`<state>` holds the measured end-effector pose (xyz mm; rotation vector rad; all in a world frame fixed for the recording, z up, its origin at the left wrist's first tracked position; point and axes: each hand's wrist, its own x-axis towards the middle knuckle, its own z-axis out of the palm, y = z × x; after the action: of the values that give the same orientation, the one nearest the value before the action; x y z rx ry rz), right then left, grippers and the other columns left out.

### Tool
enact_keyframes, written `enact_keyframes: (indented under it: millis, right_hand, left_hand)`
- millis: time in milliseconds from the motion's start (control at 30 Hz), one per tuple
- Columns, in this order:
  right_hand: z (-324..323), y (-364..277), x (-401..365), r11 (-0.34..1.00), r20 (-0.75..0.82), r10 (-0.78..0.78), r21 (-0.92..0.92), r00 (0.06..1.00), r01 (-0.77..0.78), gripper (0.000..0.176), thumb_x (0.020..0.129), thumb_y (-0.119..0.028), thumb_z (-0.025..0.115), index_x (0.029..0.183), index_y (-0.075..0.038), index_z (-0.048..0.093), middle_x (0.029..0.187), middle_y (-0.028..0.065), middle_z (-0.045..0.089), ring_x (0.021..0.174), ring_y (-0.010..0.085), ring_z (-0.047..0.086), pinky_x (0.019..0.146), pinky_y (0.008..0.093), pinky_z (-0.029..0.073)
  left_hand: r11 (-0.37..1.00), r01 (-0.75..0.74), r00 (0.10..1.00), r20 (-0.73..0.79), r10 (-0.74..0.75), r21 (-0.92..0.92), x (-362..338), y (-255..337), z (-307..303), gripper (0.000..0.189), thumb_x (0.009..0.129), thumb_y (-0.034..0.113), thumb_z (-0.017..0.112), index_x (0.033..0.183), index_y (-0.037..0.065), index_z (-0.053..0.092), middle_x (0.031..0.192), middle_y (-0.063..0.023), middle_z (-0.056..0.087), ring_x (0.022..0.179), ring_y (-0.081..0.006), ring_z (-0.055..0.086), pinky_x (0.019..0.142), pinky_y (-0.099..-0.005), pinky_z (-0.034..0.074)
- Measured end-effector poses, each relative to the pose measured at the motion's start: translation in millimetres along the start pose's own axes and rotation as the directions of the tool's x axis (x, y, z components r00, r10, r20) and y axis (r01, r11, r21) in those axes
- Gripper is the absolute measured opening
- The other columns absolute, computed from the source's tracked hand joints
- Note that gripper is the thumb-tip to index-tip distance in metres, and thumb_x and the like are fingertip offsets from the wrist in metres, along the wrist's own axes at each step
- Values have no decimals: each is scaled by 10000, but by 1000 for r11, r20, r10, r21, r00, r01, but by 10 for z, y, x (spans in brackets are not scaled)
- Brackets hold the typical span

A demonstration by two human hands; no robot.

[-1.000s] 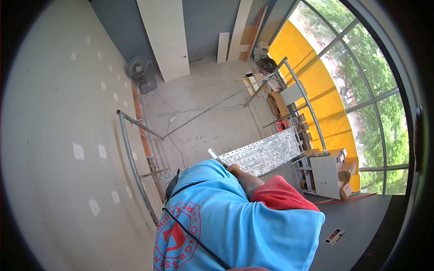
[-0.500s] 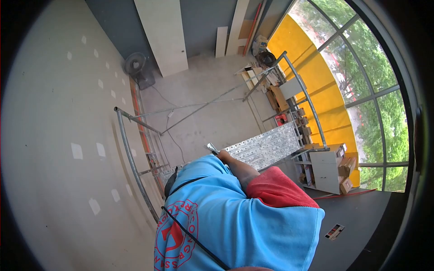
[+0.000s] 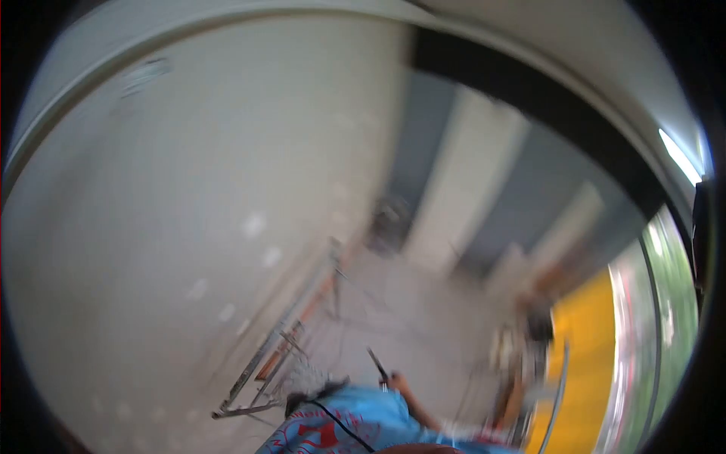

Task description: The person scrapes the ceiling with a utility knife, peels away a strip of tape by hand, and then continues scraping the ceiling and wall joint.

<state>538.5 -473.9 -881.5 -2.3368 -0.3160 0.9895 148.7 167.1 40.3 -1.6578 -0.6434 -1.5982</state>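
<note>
My right hand (image 3: pixel 398 383) is low in the head view, in front of the blue shirt (image 3: pixel 378 407). Its fingers are closed around a thin dark tool (image 3: pixel 376 365) that points up and to the left; blur hides what kind it is. The bare forearm runs down to the right from the hand. I cannot see my left hand. A black strap (image 3: pixel 344 425) crosses the shirt.
A metal scaffold frame (image 3: pixel 261 363) stands along the pale, patched wall (image 3: pixel 189 204) at left. Beyond are a fan (image 3: pixel 389 219), the grey floor (image 3: pixel 393 303) and leaning pale panels (image 3: pixel 469 174). Another scaffold rail (image 3: pixel 558 401) and a yellow surface (image 3: pixel 586 348) are at right.
The view has swung up and to the left, showing more wall and the ceiling edge. My right hand, still holding the tool, now appears lower, and the perforated platform has mostly left the picture.
</note>
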Motion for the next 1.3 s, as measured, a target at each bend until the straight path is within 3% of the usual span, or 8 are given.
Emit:
enact_keyframes:
  millis: [67, 133, 200, 367, 600, 867, 1200, 1300]
  right_hand:
    - [-269, -367, 15, 757, 70, -75, 653, 995, 11, 369, 814, -65, 772, 996, 143, 527, 842, 222, 688, 717, 294, 743, 565, 409, 617]
    - [-782, -1337, -136, 944, 89, -9, 328, 996, -21, 487, 871, -96, 745, 1227, 99, 477, 808, 115, 635, 583, 195, 644, 494, 333, 535]
    - [-797, -822, 1018, 698, 142, -621, 547, 771, 462, 303, 953, -326, 655, 1028, -32, 664, 773, 47, 607, 656, 168, 553, 582, 368, 487]
    - [-1963, -3711, -169, 655, 41, -705, 422, 708, 627, 547, 999, -387, 651, 1396, -40, 503, 873, 3, 564, 740, 119, 489, 619, 281, 405]
    - [-2530, -6520, -2225, -392, -46, -919, -28, -392, 920, 355, 1049, -340, 556, 1145, 2, 565, 883, 47, 592, 780, 124, 544, 707, 278, 466]
    - [-2178, -8011, -4215, -704, -55, -452, -591, -890, 394, 249, 984, -87, 622, 1226, -28, 641, 1011, 173, 678, 895, 321, 695, 816, 403, 548]
    - [-1314, -8515, -4522, -830, -356, -478, -114, -803, 546, 382, 1095, -278, 485, 1390, -36, 512, 927, 77, 620, 768, 138, 560, 717, 306, 506]
    - [-795, -8368, -4611, -834, -389, -536, 106, -749, 542, 420, 1103, -301, 461, 1429, -37, 484, 1143, 74, 575, 972, 142, 554, 865, 304, 484]
  left_hand:
    - [997, 29, 999, -45, -26, 66, -41, -199, -881, 432, 988, 351, 580, 797, 5, 753, 634, -137, 655, 564, -244, 570, 592, -413, 478]
    - [993, 64, 992, -115, -52, 102, -123, -427, -1569, 429, 985, 351, 587, 788, 10, 756, 624, -131, 654, 554, -236, 566, 587, -409, 476]
    - [862, 322, 947, -144, -288, 391, -269, 44, -2120, 469, 993, 380, 594, 768, -13, 715, 585, -126, 592, 531, -210, 503, 575, -397, 441]
    - [851, -22, 954, -244, 175, 524, -578, -208, -2108, 419, 1032, 350, 535, 976, -16, 730, 936, -159, 743, 822, -325, 709, 744, -464, 550]
    - [836, 6, 999, 33, -29, 548, -123, -252, -2136, 571, 1063, 513, 383, 1150, 71, 733, 1106, -214, 722, 1012, -374, 685, 933, -452, 534]
    - [803, 86, 977, 107, -183, 590, -249, -545, -1954, 791, 1055, 547, 323, 557, 49, 683, 508, -135, 602, 526, -343, 613, 631, -461, 548]
    - [792, 128, 908, 250, -335, 596, -312, -266, -2105, 538, 1050, 364, 479, 881, -58, 767, 874, -246, 739, 910, -360, 718, 967, -450, 499]
    - [949, -150, 970, -147, 196, 277, -732, -36, -1942, 327, 1032, 331, 577, 1097, 30, 686, 1069, -194, 682, 991, -310, 664, 881, -433, 524]
